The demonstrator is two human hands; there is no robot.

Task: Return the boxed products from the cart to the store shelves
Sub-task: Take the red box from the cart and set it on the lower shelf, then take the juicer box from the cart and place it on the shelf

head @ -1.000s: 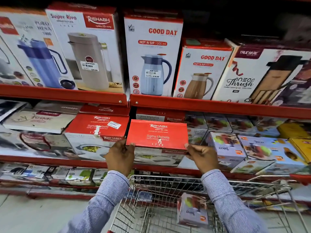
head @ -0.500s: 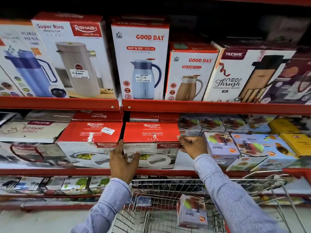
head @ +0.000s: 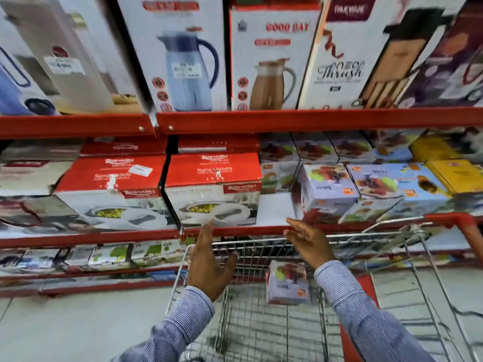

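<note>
A red-topped casserole box (head: 213,188) rests on the middle shelf (head: 104,237), beside a matching red box (head: 112,192) on its left. My left hand (head: 209,262) hovers open just below and in front of it, fingers spread, touching nothing. Over the cart's front edge my right hand (head: 308,241) is open too, palm turned inward. Inside the wire cart (head: 261,322) stands a small lilac juicer box (head: 287,283), between my two forearms. Both hands are apart from every box.
Tall flask boxes (head: 183,56) line the upper shelf (head: 287,120). Juicer boxes (head: 326,192) and yellow boxes (head: 457,176) fill the middle shelf's right part, with a bare gap (head: 274,207) beside the red box. Flat packs (head: 109,256) lie on the low shelf. The cart's red handle (head: 467,228) is at right.
The red box went from my hands onto the shelf. Both hands have let go and pulled back and down toward the cart, fingers open. The camera has moved closer and tilted down.
</note>
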